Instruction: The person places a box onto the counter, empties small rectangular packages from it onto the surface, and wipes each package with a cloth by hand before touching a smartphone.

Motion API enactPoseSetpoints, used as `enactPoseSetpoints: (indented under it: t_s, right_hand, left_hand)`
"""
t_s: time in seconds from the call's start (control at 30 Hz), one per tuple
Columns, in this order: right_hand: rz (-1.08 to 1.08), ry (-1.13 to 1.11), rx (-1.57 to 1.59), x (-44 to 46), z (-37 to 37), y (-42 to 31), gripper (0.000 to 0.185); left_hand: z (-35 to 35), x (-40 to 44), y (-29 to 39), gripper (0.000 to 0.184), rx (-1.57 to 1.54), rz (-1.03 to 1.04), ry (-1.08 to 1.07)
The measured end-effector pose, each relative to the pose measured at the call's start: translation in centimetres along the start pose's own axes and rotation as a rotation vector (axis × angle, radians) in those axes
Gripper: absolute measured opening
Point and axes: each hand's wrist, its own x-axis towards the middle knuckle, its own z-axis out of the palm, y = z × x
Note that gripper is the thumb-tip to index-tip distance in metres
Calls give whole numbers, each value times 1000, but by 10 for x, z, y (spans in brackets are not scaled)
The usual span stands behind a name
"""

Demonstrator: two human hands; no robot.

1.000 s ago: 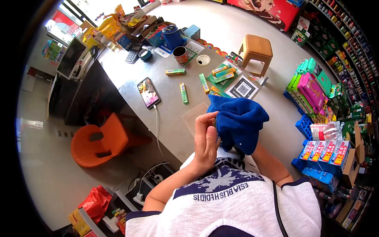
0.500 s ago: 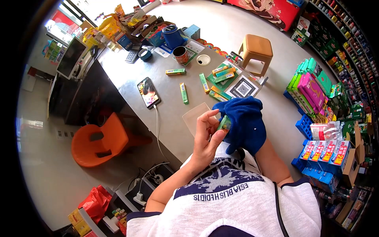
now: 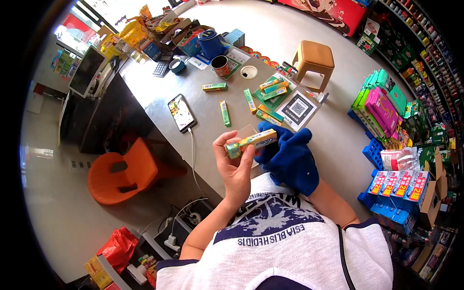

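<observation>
My left hand (image 3: 234,166) pinches a yellow and green stick pack of candy (image 3: 251,144) marked "Coolsa" between thumb and fingers. The pack's far end points right, toward a blue cloth (image 3: 290,159). That cloth is bunched over my right hand, whose fingers are hidden beneath it; only the bare forearm (image 3: 333,205) shows. Whether the cloth touches the pack's end I cannot tell. Behind my hands, several similar packs lie on the counter, one lengthwise (image 3: 225,113) and one crosswise (image 3: 214,87). More packs (image 3: 274,89) rest near a QR code card (image 3: 296,108).
A phone (image 3: 181,113) on a charging cable lies on the grey counter (image 3: 159,104). Beyond stand an open can (image 3: 221,66), a round white lid (image 3: 249,72) and a blue container (image 3: 211,46). An orange chair (image 3: 123,171) is at left, a brown stool (image 3: 314,63) at right.
My left hand has moved left with the candy pack, drawing it out of the blue cloth, so its label now shows. The cloth-covered right hand has shifted slightly left and down.
</observation>
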Motion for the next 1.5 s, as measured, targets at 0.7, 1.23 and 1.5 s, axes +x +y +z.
enactPoseSetpoints:
  t_s: [0.7, 1.23, 1.5]
  right_hand:
    - [-179, -115, -629, 8, -40, -43, 62]
    - [-270, 5, 55, 4, -38, -1, 45]
    - [-517, -13, -704, 9, -50, -33, 32]
  left_hand:
    - [-4, -8, 15, 33, 174, -9, -330]
    - [6, -6, 14, 51, 798, 475, -377]
    - [7, -10, 16, 46, 603, 293, -286]
